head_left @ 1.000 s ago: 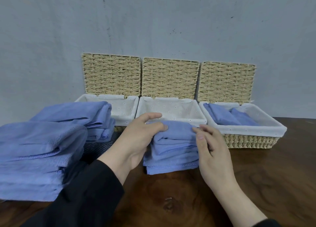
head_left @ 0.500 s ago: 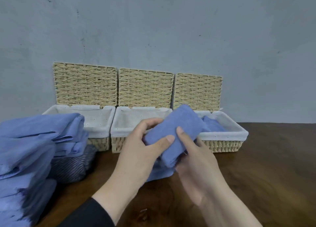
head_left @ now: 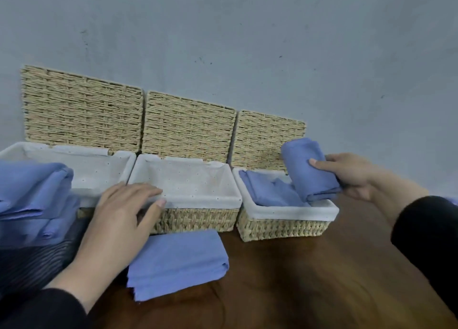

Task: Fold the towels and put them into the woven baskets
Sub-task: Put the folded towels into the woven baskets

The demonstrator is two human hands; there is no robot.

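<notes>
Three woven baskets with white liners and raised lids stand in a row against the wall. My right hand (head_left: 352, 173) grips a folded blue towel (head_left: 309, 170) and holds it tilted over the right basket (head_left: 285, 225), which holds folded blue towels (head_left: 267, 190). My left hand (head_left: 124, 212) rests with relaxed fingers on the front rim of the middle basket (head_left: 198, 219), whose white liner shows no towel. Another folded blue towel (head_left: 178, 259) lies on the table in front of the middle basket. The left basket (head_left: 99, 167) is partly hidden by a towel stack.
A stack of blue towels (head_left: 32, 199) sits at the left on a dark ribbed container (head_left: 32, 261). The dark wooden table (head_left: 297, 279) runs to the right of the baskets. A grey wall stands close behind the lids.
My right hand has carried the folded towel from the middle to above the right basket. My left hand let go of it and came down on the middle basket's rim.
</notes>
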